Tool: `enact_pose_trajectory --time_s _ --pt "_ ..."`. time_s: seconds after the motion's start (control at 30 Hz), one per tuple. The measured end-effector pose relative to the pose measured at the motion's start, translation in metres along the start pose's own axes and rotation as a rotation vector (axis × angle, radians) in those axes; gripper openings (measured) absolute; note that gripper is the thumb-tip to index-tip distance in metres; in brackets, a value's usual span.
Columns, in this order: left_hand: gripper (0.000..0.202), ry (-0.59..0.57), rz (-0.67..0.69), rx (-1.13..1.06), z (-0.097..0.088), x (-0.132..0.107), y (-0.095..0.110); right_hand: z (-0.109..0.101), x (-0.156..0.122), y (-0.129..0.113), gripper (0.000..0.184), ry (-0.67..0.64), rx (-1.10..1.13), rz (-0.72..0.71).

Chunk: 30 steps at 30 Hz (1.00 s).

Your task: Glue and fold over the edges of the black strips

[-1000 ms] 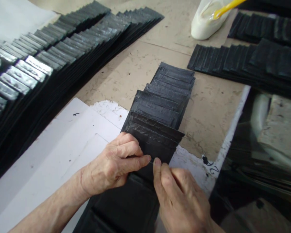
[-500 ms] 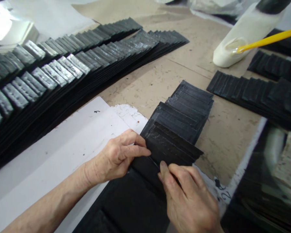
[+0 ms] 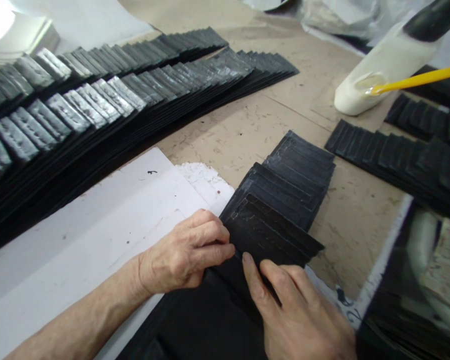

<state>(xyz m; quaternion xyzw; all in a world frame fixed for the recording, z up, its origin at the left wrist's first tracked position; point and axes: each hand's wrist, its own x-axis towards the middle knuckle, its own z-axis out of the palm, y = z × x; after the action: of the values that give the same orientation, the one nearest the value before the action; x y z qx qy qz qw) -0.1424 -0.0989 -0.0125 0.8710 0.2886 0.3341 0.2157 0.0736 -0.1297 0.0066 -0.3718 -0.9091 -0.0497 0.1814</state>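
My left hand [image 3: 195,250] is closed, thumb and finger pinching the edge of a flat black piece [image 3: 206,320] that looks like leather or fabric. My right hand [image 3: 300,310] lies on the same piece, index finger stretched out and pressing near a fold line just right of the left fingertips. Its other fingers are spread and its thumb is hidden. Directly beyond both hands, a fanned stack of black flat pieces [image 3: 300,165] with raised edge strips overlaps away from me.
Two long rows of overlapping black pieces [image 3: 165,85] run along the left. White sheets [image 3: 135,195] lie under my left arm. At right are a pale glue bottle [image 3: 367,85] with a yellow-handled brush [image 3: 420,80] and more fanned black pieces [image 3: 390,150]. The table edge [image 3: 386,255] is right.
My right index finger has slid slightly left toward my left fingertips, and the right hand has flattened from a pinch. My left hand keeps its pinch. The whole view has shifted slightly.
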Motion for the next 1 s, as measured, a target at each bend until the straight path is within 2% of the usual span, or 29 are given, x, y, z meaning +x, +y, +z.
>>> enact_pose_trajectory --time_s 0.13,0.27,0.33,0.43,0.57,0.73,0.83,1.0 --pt "0.028 0.020 0.050 0.019 -0.001 0.003 0.000 0.002 0.014 -0.004 0.033 0.051 0.103 -0.046" --pt "0.026 0.014 0.022 0.024 0.000 0.002 0.000 0.015 0.018 -0.009 0.029 0.111 0.325 0.042" --pt "0.027 0.050 -0.022 0.006 0.002 -0.001 0.001 0.018 0.017 -0.009 0.026 0.116 0.379 0.063" --pt "0.028 0.176 -0.174 -0.011 0.007 -0.005 0.004 0.019 0.013 -0.007 0.021 0.111 0.354 0.086" --pt "0.017 0.338 -0.485 -0.069 0.011 -0.008 0.015 0.018 0.009 -0.004 0.035 0.035 0.312 0.127" --pt "0.010 0.405 -0.799 -0.133 0.012 -0.008 0.030 0.019 0.011 -0.001 0.043 -0.028 0.368 0.063" --pt "0.009 0.423 -0.889 -0.162 0.015 -0.008 0.032 0.018 0.015 0.000 0.047 -0.059 0.384 0.043" --pt "0.007 0.461 -0.874 -0.215 0.021 -0.010 0.031 0.018 0.020 -0.001 0.052 -0.096 0.332 0.008"
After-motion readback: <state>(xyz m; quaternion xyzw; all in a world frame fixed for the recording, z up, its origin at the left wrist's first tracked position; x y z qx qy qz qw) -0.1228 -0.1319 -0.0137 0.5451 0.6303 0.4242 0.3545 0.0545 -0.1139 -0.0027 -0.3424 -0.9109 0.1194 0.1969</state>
